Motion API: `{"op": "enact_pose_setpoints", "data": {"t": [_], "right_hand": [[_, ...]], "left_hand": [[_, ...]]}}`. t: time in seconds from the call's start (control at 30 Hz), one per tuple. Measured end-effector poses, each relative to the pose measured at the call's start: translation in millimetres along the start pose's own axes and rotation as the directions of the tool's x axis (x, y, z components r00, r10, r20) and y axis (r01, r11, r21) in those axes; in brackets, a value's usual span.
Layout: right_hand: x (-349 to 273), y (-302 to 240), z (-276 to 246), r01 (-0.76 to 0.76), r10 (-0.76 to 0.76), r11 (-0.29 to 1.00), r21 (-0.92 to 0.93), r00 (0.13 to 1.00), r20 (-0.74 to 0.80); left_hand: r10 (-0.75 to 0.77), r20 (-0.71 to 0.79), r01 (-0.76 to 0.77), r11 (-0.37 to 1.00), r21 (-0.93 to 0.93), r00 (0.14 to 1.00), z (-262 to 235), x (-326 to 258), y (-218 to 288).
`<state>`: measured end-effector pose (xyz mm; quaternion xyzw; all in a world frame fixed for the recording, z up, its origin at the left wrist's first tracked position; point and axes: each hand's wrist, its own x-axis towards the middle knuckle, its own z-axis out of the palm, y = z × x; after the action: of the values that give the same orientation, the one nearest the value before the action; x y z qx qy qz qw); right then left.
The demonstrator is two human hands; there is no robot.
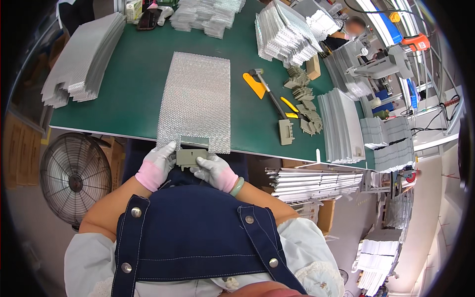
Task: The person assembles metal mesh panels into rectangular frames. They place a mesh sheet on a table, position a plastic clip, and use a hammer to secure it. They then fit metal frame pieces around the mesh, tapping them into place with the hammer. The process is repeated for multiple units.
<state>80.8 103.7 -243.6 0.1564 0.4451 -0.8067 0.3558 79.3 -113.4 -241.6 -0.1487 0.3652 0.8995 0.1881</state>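
Observation:
A silver honeycomb-textured panel lies on the green table in front of me, its notched short edge reaching the table's near edge. Just below that notch, I hold a grey-olive plastic piece between both hands. My right hand, gloved in white with a pink cuff, pinches its right end with the thumb on top. My left hand, gloved alike, is closed at the piece's left end, a fingertip by the panel's near left corner. The fingers beneath the piece are partly hidden.
Right of the panel lie a hammer, an orange scraper, yellow-handled pliers and several plastic pieces. Panel stacks stand at the left and far right. A black fan stands left; another person is beyond.

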Motion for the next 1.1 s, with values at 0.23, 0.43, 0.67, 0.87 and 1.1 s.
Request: {"op": "enact_pose_setpoints", "data": {"t": [0.23,0.43,0.67,0.87,1.1], "right_hand": [[-6.4,1.4,-5.4,0.026,-0.023,0.997,0.069,0.999,-0.045],[-6.8,-2.4,2.2,0.022,-0.022,1.000,0.006,0.999,-0.034],[-7.9,-3.0,0.4,0.054,-0.053,0.998,0.014,0.997,-0.058],[-8.4,-6.4,2.1,0.044,-0.044,0.999,-0.005,0.996,-0.080],[-17.0,-9.0,13.8,0.076,-0.089,0.984,-0.164,0.993,-0.075]], "left_hand": [[-0.016,-0.040,0.018,0.999,0.038,0.999,-6.0,-0.1,-0.8],[-0.017,-0.022,0.018,0.999,0.037,1.000,-1.5,-2.9,1.7],[-0.050,-0.044,0.052,0.997,0.057,0.998,4.7,-6.5,7.6],[-0.041,-0.023,0.043,0.994,0.096,0.999,3.1,-7.8,9.3],[0.017,0.074,-0.031,0.981,0.190,0.997,7.2,-16.3,12.1]]}}
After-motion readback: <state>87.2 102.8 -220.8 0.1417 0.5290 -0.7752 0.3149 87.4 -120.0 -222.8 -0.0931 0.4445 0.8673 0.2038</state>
